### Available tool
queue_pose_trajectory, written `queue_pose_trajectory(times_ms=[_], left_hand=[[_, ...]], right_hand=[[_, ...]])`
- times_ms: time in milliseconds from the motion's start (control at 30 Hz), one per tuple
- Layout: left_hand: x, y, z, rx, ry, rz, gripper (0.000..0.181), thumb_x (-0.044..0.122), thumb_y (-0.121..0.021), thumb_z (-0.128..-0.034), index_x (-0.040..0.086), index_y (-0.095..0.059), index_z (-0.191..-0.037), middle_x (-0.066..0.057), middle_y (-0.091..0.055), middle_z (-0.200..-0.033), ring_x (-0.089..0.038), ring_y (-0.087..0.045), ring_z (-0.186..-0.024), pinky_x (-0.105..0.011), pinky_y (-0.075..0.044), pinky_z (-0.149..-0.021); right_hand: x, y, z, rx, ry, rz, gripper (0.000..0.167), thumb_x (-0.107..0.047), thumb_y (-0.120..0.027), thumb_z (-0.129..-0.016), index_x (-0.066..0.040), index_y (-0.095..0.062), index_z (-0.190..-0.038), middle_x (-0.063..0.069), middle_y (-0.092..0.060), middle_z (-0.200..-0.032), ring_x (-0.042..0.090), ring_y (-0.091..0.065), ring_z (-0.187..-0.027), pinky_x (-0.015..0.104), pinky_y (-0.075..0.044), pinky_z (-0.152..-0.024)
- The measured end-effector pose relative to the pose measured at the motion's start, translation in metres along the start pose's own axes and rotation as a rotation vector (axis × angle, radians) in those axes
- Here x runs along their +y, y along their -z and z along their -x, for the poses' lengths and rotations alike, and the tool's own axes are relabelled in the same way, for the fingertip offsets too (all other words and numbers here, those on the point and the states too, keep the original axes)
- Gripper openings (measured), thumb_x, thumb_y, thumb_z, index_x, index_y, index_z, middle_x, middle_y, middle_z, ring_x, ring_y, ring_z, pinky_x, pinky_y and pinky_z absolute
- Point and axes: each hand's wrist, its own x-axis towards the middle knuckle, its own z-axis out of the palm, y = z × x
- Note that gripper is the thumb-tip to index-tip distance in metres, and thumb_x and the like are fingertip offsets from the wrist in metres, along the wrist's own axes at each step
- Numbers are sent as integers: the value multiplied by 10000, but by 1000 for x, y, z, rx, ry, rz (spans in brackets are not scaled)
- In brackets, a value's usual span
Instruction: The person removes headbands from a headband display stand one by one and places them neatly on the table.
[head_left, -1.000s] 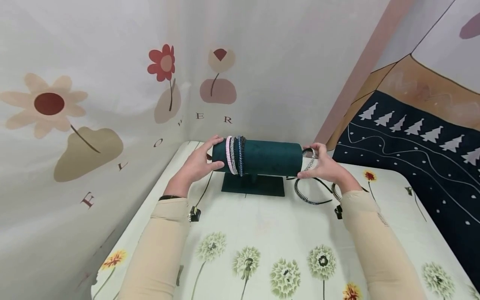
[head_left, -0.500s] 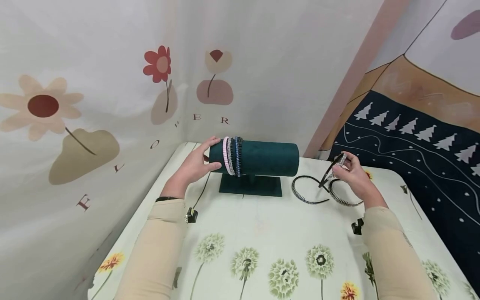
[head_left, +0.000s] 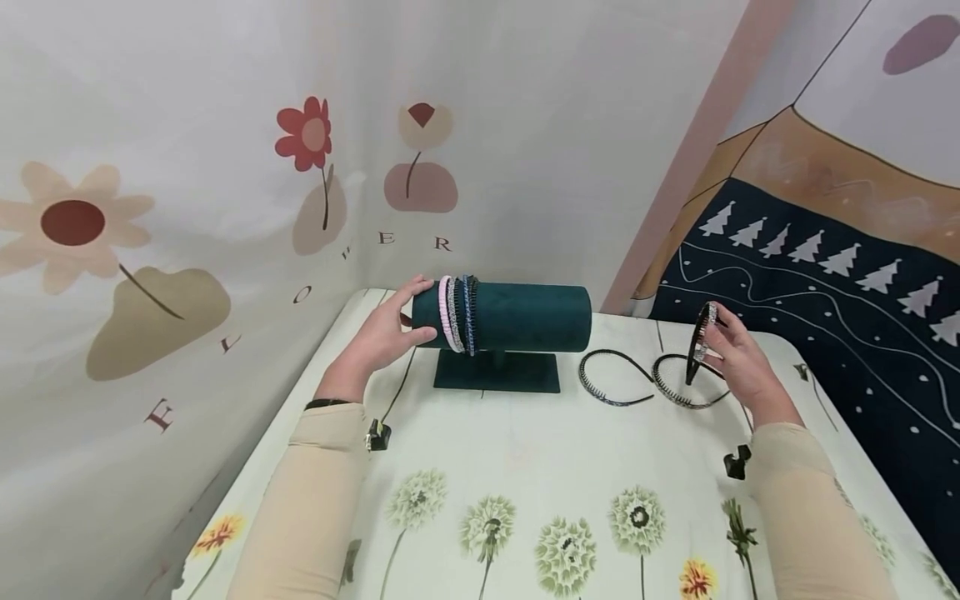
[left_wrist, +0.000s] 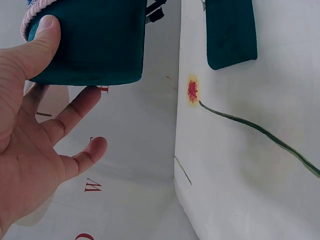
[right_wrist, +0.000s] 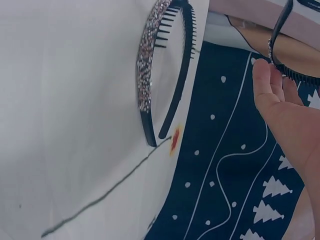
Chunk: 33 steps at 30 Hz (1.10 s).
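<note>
A dark green velvet roll (head_left: pixel 532 317) stands on a flat base (head_left: pixel 495 372), with pink (head_left: pixel 445 315), silver and blue-black headbands around its left part. My left hand (head_left: pixel 378 337) grips the roll's left end; in the left wrist view that hand (left_wrist: pixel 40 130) has its thumb on the roll (left_wrist: pixel 95 45). My right hand (head_left: pixel 742 362) pinches a black toothed headband with a silvery glitter top (head_left: pixel 702 337), held up right of the roll. In the right wrist view the fingers of the right hand (right_wrist: pixel 295 110) touch its toothed band (right_wrist: pixel 300 76).
Two toothed headbands lie on the table right of the roll, one bluish (head_left: pixel 600 396), one glittery (head_left: pixel 667 392); the glittery one (right_wrist: pixel 145 75) shows closer in the right wrist view. Black clips (head_left: pixel 378 435) are near both forearms. A flower-printed curtain (head_left: pixel 525 167) hangs behind.
My right hand has moved from the roll's right end out to the right, carrying the glittery headband, now held more upright. My left hand keeps its hold on the roll's left end.
</note>
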Motion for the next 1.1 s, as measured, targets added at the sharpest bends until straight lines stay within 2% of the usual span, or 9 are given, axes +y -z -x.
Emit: queue_pose_trajectory(times_ms=[133,300,367,467,533,600,800,933,1100], left_hand=[[0,0,-1,0,-6,0,820,244,-740,-1030,382,-276,-1693,120,-119,-1816,-378,-564,-1330,-532,-557,-1005],[1,0,-2,-1,-12,-6,817,239,-740,-1030,374,-281,-1692,124,-117,-1816,-379,-574,-1314,-530,-553,-1013],[1,1,-3,1,-13,-9,816,239,-740,-1030,373,-282,-1692,123,-117,-1816,-380,-573,-1316,-535,-553,-1017],[1,1,-3,4,-14,-21,818,243,-737,-1032,368,-274,-1695,110,-113,-1819,-386,-572,-1330,-548,-552,-1027],[1,0,-2,3,-10,-32,820,250,-736,-1033,365,-269,-1698,104,-108,-1821,-390,-571,-1344,-556,-553,-1037],[1,-1,-2,-2,-6,-38,822,257,-733,-1035,365,-262,-1700,98,-103,-1823,-395,-570,-1357,-565,-554,-1045],[1,-2,0,-1,-1,-37,820,259,-736,-1033,375,-267,-1697,93,-110,-1823,-394,-570,-1362,-569,-558,-1037],[2,0,0,0,-3,-37,815,264,-732,-1036,383,-268,-1696,118,-107,-1819,-384,-573,-1352,-552,-559,-1015],[2,0,1,0,1,-39,817,275,-733,-1035,385,-266,-1696,134,-104,-1816,-376,-575,-1342,-536,-564,-1001]], right_hand=[[0,2,1,-8,-18,93,773,-422,-432,-1150,-249,39,-1738,264,-156,-1722,255,-310,-1543,536,-278,-1310],[-2,7,4,-25,-16,192,823,-407,-456,-1148,-152,65,-1731,286,-88,-1773,259,-277,-1595,253,-407,-1166],[-3,11,5,-31,-22,219,855,-390,-490,-1140,-143,80,-1728,290,-36,-1780,330,-204,-1642,272,-376,-1210],[-6,16,8,-51,-40,240,923,-343,-551,-1122,-141,123,-1719,297,17,-1778,500,-110,-1631,541,-235,-1328],[-9,20,11,-65,-61,282,991,-339,-607,-1099,-144,145,-1714,304,41,-1775,574,-82,-1604,754,-144,-1272],[-12,25,13,-74,-77,349,1070,-336,-674,-1066,-129,156,-1709,323,44,-1767,612,-97,-1579,812,-165,-1223],[-26,38,15,-84,-53,724,1382,-361,-930,-840,-56,101,-1707,386,-55,-1731,665,-154,-1528,854,-266,-1136],[-24,45,15,-125,-4,1070,1457,-279,-1005,-716,-60,31,-1716,413,-171,-1685,679,-196,-1478,861,-208,-1154],[-6,59,19,-176,-6,1330,1500,-129,-1039,-598,-76,-30,-1707,435,-268,-1609,671,-250,-1448,902,-124,-1141]])
